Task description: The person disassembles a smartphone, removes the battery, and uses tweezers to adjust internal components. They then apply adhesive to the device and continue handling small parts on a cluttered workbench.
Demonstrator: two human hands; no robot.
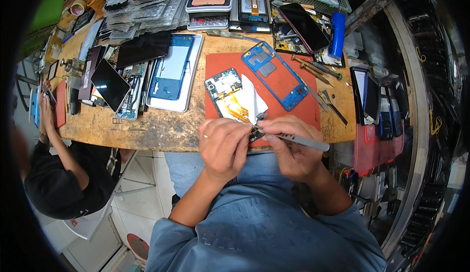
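My left hand (pixel 223 142) is closed, its fingertips pinching a small dark phone part (pixel 255 135) over the front edge of the red mat (pixel 223 62). My right hand (pixel 293 149) grips a slim grey metal tool (pixel 311 143) with small holes along it, its handle pointing right. The tool's tip is hidden among my fingers, close to the dark part. Just beyond my hands lies an opened phone (pixel 223 82) with its board and orange flex cables (pixel 234 106) exposed. A white sheet (pixel 249 98) is beside it. Farther right, a blue phone frame (pixel 274 76) lies on the mat.
Screwdrivers (pixel 313 68) lie right of the blue frame. Left of the mat are a white tray (pixel 193 71) with a blue phone frame and several dark phone screens (pixel 111 85). Bubble-wrap pouches (pixel 142 7) are piled behind. Another person (pixel 63 174) works at the left.
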